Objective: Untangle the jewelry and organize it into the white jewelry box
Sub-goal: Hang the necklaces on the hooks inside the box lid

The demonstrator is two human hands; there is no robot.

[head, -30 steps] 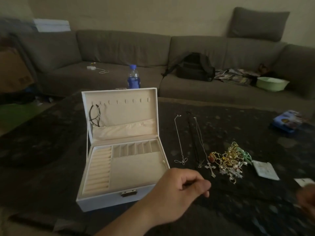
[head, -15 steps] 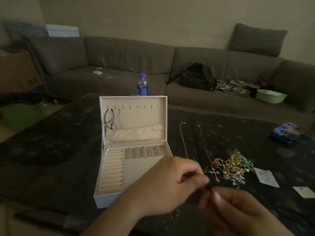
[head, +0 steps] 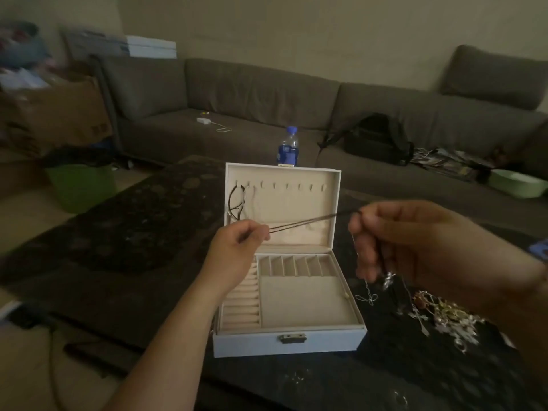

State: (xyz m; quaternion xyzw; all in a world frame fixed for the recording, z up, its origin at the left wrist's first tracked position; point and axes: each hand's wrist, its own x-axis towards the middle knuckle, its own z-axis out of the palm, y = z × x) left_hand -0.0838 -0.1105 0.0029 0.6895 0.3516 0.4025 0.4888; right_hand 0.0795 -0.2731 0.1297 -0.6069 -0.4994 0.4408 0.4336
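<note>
We see the left hand (head: 237, 241) and right hand (head: 394, 241) pinching a dark cord (head: 302, 223) taut over the open jewelry box (head: 289, 341); a necklace (head: 235, 203) hangs in its lid; tangled jewelry (head: 447, 318) at 3 o'clock on the worktop (head: 133, 232).

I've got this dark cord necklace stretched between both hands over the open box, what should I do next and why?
Probably carry the loop in your left hand to a free hook in the lid of the white jewelry box. The dark cord necklace looks untangled, and another dark necklace already hangs at the lid's left end.

Water bottle (head: 287, 147), backpack (head: 376, 140), sofa (head: 252, 93)
</note>
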